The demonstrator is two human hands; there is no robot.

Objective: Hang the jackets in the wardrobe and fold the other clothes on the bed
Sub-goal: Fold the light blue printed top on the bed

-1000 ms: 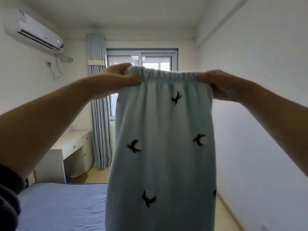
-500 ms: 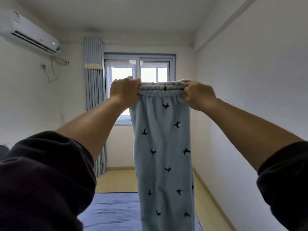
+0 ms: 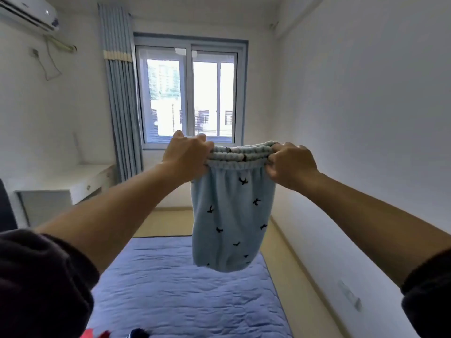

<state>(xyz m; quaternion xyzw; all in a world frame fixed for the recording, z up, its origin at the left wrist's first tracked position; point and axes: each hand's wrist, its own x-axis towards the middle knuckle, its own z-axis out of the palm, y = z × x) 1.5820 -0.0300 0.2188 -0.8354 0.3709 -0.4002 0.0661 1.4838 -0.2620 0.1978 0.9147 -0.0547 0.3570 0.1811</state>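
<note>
1. The left hand (image 3: 188, 159) is raised in front of the person and grips the left end of the waistband (image 3: 240, 156) of a pair of light blue trousers (image 3: 229, 215). Its fingers (image 3: 200, 142) are curled tightly round the bunched cloth.
2. The right hand (image 3: 291, 164) grips the right end of the same waistband, with its fingers (image 3: 280, 149) also closed round the cloth.
3. The waistband is stretched between the two hands and shows several gathered layers stacked together.
4. The trousers are fleecy, with small black bird shapes printed on them. They hang straight down from the hands and end in a rounded, fold-like bottom.
5. They are held in the air over the far right corner of the bed (image 3: 170, 293). Their lower end looks clear of the blue quilted cover.
6. Both forearms are bare, and dark sleeves (image 3: 41, 284) are pushed up near the elbows.
7. Bits of red and dark clothing (image 3: 100, 334) show at the near edge of the bed. They are cut off by the frame, so I cannot tell what they are.
8. Beyond the far edge of the bed is a strip of yellowish floor (image 3: 166, 223), then a window (image 3: 190, 93) with a striped blue curtain (image 3: 119, 93) drawn to its left.
9. A white table (image 3: 73, 181) stands against the left wall, and an air conditioner (image 3: 29, 13) is mounted high above it.
</note>
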